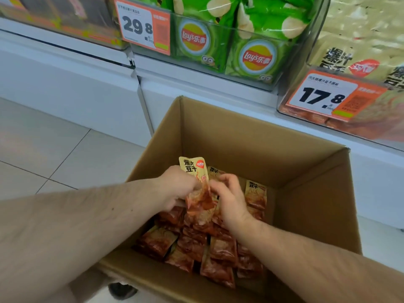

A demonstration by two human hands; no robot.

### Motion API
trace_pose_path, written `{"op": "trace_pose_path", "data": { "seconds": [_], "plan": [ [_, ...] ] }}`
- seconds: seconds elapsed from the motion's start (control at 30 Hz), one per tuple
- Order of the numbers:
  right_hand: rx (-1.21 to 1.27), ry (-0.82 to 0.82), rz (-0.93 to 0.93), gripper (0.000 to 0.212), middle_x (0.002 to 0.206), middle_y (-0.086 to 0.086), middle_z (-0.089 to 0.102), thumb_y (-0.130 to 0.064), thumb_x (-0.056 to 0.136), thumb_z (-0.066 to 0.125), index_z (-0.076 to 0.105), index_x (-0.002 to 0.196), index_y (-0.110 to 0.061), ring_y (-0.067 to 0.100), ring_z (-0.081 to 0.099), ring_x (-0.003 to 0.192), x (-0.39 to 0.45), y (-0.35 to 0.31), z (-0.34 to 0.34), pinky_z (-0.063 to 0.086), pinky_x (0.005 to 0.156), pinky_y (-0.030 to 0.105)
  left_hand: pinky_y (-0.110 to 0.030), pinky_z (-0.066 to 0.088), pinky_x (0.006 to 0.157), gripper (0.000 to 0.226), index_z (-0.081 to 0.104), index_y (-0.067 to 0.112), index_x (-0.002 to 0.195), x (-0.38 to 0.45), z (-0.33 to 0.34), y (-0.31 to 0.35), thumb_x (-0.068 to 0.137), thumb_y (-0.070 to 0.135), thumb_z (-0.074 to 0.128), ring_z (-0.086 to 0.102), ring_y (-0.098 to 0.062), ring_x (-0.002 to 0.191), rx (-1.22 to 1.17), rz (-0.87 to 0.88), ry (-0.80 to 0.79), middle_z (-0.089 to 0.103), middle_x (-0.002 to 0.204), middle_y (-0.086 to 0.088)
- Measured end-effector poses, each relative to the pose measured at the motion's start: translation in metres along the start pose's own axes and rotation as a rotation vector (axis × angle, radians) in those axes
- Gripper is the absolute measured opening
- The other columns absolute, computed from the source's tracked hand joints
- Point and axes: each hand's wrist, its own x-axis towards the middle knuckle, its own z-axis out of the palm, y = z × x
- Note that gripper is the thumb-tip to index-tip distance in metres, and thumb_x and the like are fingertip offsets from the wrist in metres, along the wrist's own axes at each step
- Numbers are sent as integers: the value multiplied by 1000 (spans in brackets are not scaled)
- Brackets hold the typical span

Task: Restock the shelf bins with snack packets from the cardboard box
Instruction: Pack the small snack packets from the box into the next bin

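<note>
The cardboard box (229, 132) on the floor holds many snack packets (209, 248) yet – much restocking is left, I judge. Above them the left hand (177, 189) and right hand (229, 197) both pinch a few raised packets (196, 182), long axis upright, printed top pointing to the shelf. Farther, the matching shelf bin (306, 114) – already partly filled.
</note>
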Motion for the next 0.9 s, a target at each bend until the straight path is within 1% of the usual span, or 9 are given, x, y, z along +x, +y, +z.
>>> {"op": "trace_pose_path", "data": {
  "seconds": [0.1, 0.17, 0.27, 0.4, 0.53, 0.63, 0.73, 0.83, 0.9],
  "plan": [
    [-314, 295, 218, 43, 113, 2, 62, -49, 84, 64, 57, 115, -20, 23, 58, 101, 55, 26, -37, 47, 82, 33, -34, 56, 67, 20, 67, 12, 105, 1, -4, 1, 88, 1, 66, 70, -23, 87, 39, 38, -33, 73, 97, -7],
    [-502, 369, 397, 43, 119, 9, 65, -41, 86, 63, 61, 119, -13, 31, 61, 107, 88, 50, -63, 50, 85, 33, -35, 54, 72, 21, 68, 13, 104, 1, -4, 2, 86, 2, 68, 71, -29, 92, 71, 55, -47, 75, 99, -8],
    [-693, 319, 548, 48, 135, 16, 57, -41, 90, 54, 61, 126, -10, 35, 54, 123, 123, 83, -88, 47, 101, 38, -39, 46, 77, 21, 70, 16, 102, 6, -3, 3, 85, 5, 69, 70, -33, 98, 98, 67, -43, 76, 96, -6],
    [-710, 155, 648, 65, 151, 16, 41, -49, 94, 52, 44, 145, -9, 34, 41, 137, 150, 110, -94, 34, 114, 41, -34, 58, 75, 20, 69, 20, 103, 17, 0, 6, 88, 7, 69, 73, -20, 89, 121, 65, -56, 76, 97, 0],
    [-704, 121, 660, 72, 151, 16, 41, -55, 93, 52, 41, 147, -10, 33, 42, 137, 171, 134, -99, 37, 112, 39, -32, 57, 68, 20, 69, 21, 106, 21, 3, 9, 90, 10, 69, 72, -16, 91, 114, 54, -72, 76, 99, 3],
    [-753, 212, 678, 68, 145, 14, 47, -57, 90, 57, 48, 139, -11, 33, 45, 133, 163, 126, -98, 39, 109, 40, -33, 58, 72, 19, 68, 22, 107, 23, 5, 10, 91, 12, 69, 73, -16, 91, 93, 31, -73, 76, 100, 4],
    [-774, 326, 596, 47, 129, 13, 60, -42, 83, 71, 63, 119, -14, 32, 56, 120, 155, 112, -98, 48, 99, 38, -30, 56, 65, 20, 66, 21, 110, 22, 5, 8, 92, 14, 68, 74, -16, 88, 68, -1, -53, 76, 100, 2],
    [-636, 212, 528, 38, 127, 16, 63, -22, 89, 68, 63, 122, -4, 33, 60, 116, 145, 93, -95, 52, 94, 35, -29, 51, 60, 22, 64, 17, 114, 19, 6, 9, 94, 7, 62, 70, -20, 92, 53, -12, -11, 74, 105, -2],
    [-577, 157, 510, 38, 120, 19, 65, -16, 86, 72, 63, 120, 1, 34, 64, 107, 133, 80, -94, 54, 92, 40, -27, 49, 56, 22, 63, 12, 109, 16, 6, 10, 95, -2, 54, 66, -21, 88, 32, -1, 18, 72, 104, -7]
  ]
}}
